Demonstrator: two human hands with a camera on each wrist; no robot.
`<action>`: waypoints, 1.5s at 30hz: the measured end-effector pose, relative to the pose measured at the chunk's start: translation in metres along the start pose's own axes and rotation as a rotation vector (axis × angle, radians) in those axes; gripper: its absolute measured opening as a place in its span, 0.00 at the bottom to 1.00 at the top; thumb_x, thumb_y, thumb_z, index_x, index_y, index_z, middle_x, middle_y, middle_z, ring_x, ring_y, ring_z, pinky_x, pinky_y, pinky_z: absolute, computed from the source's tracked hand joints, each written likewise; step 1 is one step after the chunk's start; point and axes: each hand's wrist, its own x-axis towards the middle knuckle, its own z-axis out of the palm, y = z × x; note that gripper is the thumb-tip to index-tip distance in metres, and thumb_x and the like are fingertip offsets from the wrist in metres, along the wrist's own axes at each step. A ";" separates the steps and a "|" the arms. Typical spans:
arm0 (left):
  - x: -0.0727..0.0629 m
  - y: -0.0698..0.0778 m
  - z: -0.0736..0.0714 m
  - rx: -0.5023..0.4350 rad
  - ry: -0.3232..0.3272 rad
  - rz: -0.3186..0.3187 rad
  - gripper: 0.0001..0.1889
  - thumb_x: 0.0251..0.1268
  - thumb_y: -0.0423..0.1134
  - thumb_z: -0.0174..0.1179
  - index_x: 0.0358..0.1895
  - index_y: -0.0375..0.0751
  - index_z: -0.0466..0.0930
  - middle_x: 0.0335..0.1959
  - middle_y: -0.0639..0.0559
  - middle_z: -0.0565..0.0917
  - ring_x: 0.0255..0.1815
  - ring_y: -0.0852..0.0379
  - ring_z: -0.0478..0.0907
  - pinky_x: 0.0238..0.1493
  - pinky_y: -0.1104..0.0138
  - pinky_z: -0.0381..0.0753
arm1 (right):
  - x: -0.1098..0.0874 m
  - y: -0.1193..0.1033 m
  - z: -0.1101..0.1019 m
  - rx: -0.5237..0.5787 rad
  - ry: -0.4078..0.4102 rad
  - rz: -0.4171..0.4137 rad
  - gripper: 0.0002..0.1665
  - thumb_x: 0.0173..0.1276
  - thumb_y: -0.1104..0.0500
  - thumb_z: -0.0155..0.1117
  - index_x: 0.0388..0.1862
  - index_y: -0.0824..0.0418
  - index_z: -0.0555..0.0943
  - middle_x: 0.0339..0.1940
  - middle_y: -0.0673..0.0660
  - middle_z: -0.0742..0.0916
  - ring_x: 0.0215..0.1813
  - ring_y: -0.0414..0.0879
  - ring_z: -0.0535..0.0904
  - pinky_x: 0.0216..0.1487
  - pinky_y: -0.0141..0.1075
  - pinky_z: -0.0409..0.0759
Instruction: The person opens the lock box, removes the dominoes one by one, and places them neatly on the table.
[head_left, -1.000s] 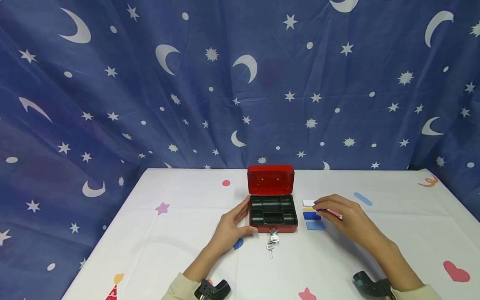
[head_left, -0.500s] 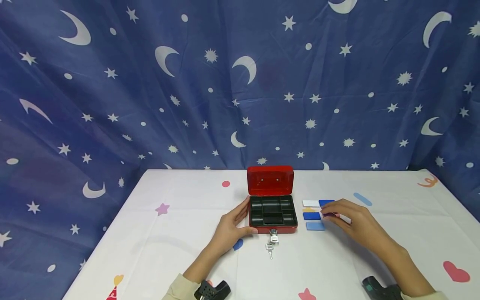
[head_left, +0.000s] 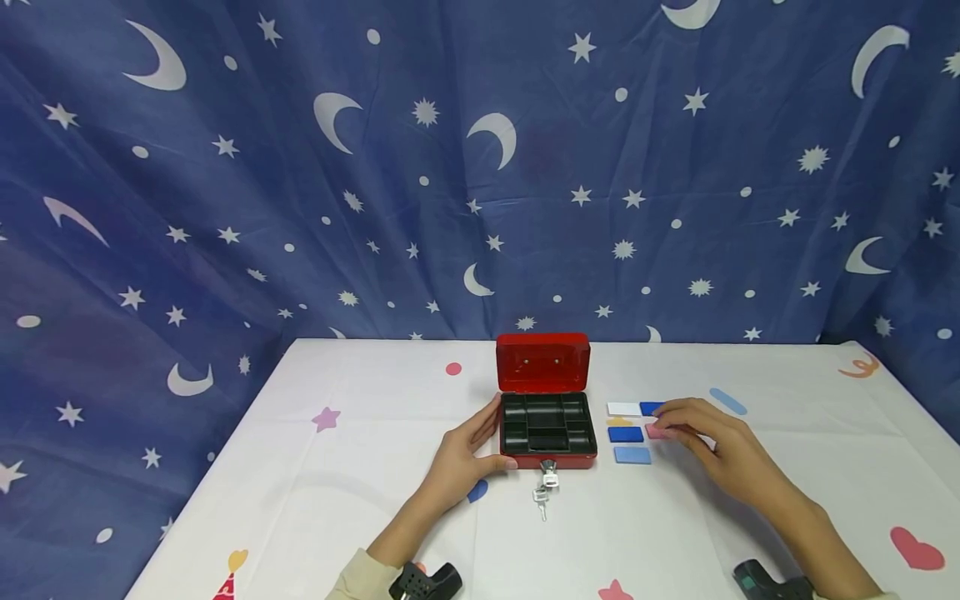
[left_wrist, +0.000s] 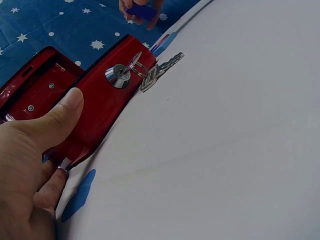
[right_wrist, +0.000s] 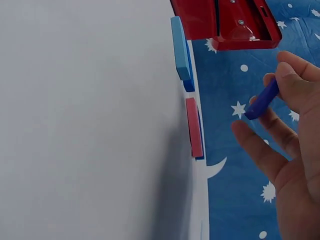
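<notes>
An open red cash box [head_left: 547, 460] with a black compartment tray [head_left: 546, 414] stands mid-table. My left hand [head_left: 461, 458] holds its front left corner, fingers along the side and thumb on the front. Keys [left_wrist: 150, 75] hang from its lock [left_wrist: 118, 76]. My right hand [head_left: 712, 442] pinches a small purple block [right_wrist: 263, 100] between thumb and fingers; the head view hides it. Under and beside this hand lie a pink block [head_left: 657, 432] and a blue block [head_left: 649, 408]. Left of them are a white block [head_left: 623, 409], another blue block [head_left: 626, 434] and a light blue block [head_left: 632, 455].
The white tablecloth [head_left: 360, 500] carries printed shapes, such as a pink heart [head_left: 917, 548] and a purple star [head_left: 326, 418]. Beyond the far edge hangs a dark blue curtain [head_left: 405, 250] with moons and stars. The raised red lid [head_left: 543, 362] leans back behind the tray.
My right hand has shifted to the right, uncovering the white block, then the blue block beside it and more of the pink block. The left hand and box stay put.
</notes>
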 end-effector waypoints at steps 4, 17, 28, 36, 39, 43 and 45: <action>0.001 -0.001 0.000 -0.008 0.004 -0.010 0.50 0.44 0.37 0.75 0.74 0.49 0.58 0.71 0.56 0.63 0.68 0.60 0.63 0.62 0.67 0.67 | 0.000 0.001 -0.002 0.021 0.005 -0.015 0.29 0.47 0.82 0.68 0.42 0.55 0.82 0.45 0.52 0.83 0.50 0.38 0.76 0.54 0.18 0.71; 0.000 0.000 0.001 0.000 0.002 -0.013 0.50 0.44 0.38 0.75 0.74 0.50 0.58 0.71 0.58 0.63 0.68 0.61 0.63 0.62 0.69 0.67 | -0.004 -0.002 -0.005 -0.060 -0.038 0.133 0.32 0.45 0.76 0.75 0.49 0.53 0.82 0.47 0.49 0.84 0.46 0.39 0.79 0.40 0.18 0.77; 0.000 0.000 0.001 0.004 0.002 0.000 0.50 0.44 0.37 0.75 0.74 0.49 0.58 0.71 0.57 0.63 0.67 0.60 0.64 0.62 0.69 0.67 | -0.012 0.006 -0.006 -0.059 -0.143 0.197 0.28 0.44 0.71 0.78 0.45 0.50 0.86 0.42 0.41 0.84 0.45 0.38 0.79 0.49 0.17 0.73; 0.000 0.000 0.000 -0.001 0.000 0.003 0.50 0.44 0.38 0.75 0.74 0.47 0.58 0.71 0.56 0.63 0.68 0.61 0.63 0.62 0.70 0.67 | -0.018 0.014 -0.004 -0.043 -0.152 0.196 0.25 0.44 0.66 0.80 0.41 0.44 0.87 0.39 0.36 0.83 0.44 0.36 0.78 0.51 0.13 0.66; 0.000 0.001 0.000 -0.001 0.001 0.000 0.50 0.44 0.37 0.75 0.74 0.47 0.58 0.71 0.57 0.63 0.67 0.61 0.63 0.61 0.70 0.68 | -0.021 0.016 -0.003 -0.027 -0.162 0.220 0.24 0.45 0.64 0.79 0.41 0.44 0.87 0.39 0.36 0.83 0.44 0.36 0.78 0.51 0.13 0.66; 0.000 0.001 0.000 -0.005 -0.001 0.000 0.50 0.44 0.37 0.75 0.74 0.47 0.58 0.71 0.56 0.63 0.68 0.61 0.63 0.62 0.70 0.67 | -0.024 0.018 -0.001 -0.002 -0.179 0.265 0.21 0.47 0.62 0.78 0.41 0.44 0.87 0.39 0.36 0.83 0.43 0.35 0.77 0.50 0.13 0.66; 0.000 0.001 0.001 -0.006 -0.001 0.000 0.50 0.44 0.37 0.75 0.74 0.47 0.58 0.71 0.56 0.63 0.68 0.61 0.63 0.62 0.70 0.67 | -0.026 0.019 0.001 0.006 -0.188 0.280 0.20 0.48 0.61 0.78 0.41 0.44 0.87 0.39 0.37 0.83 0.43 0.35 0.77 0.50 0.13 0.67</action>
